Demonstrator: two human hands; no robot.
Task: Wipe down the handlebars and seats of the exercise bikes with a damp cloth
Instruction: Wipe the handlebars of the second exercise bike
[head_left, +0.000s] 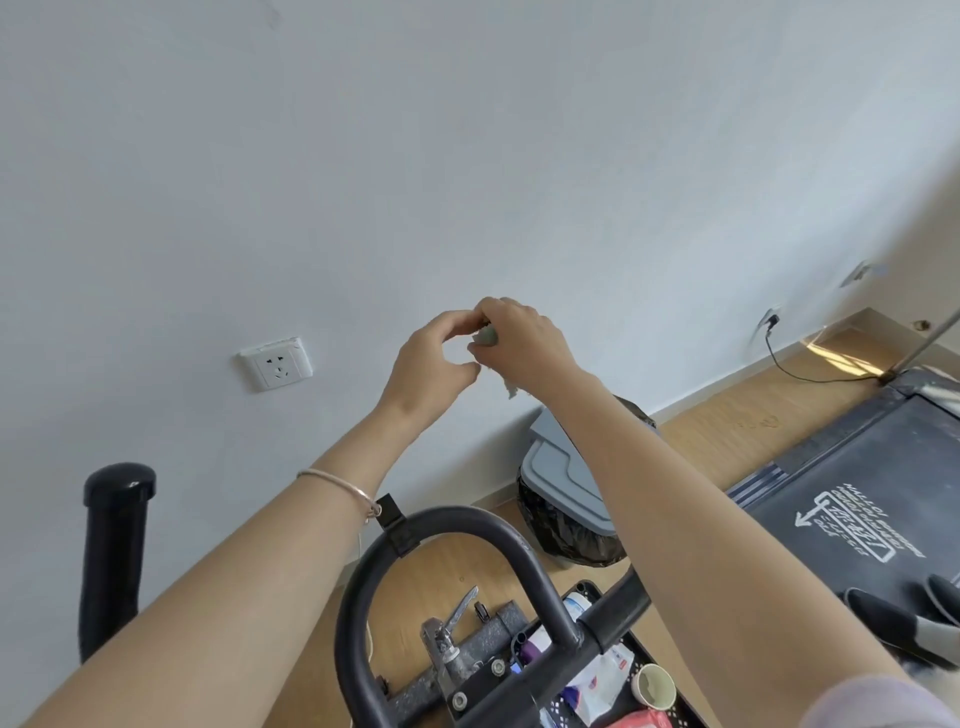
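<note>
Above the handlebar (457, 517), the right hand (524, 338) clutches a bunched cloth (487, 338) — the left hand (431, 364), fingers curved, meets it — grip unclear.

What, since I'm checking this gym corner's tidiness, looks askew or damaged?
The grey lid seems to sit slanted on the black-bagged bin by the wall, not squarely shut, though the camera's tilt may exaggerate it. Nothing looks spilled or broken.

floor (727, 421): wood | on it: black-lined grey bin (566, 483) by wall; treadmill (857, 467) right
</note>
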